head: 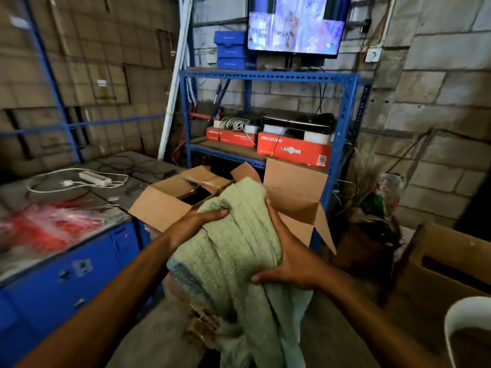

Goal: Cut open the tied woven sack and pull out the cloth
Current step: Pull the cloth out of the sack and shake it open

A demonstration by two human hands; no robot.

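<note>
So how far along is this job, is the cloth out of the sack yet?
Mostly out, it seems. Done: a thick bundle of green cloth is up in the air, so the sack must already be open, though no cut shows. In hand: the left hand and right hand grip the bundle from either side. Left: the cloth's lower end hangs down over what may be the sack, so the last of it may need pulling free.

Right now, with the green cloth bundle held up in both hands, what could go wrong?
The green cloth trails loose below the right hand and could snag or drag. The left hand only presses the bundle's side, so folds may slip out. The open cardboard box right behind could get knocked.
</note>
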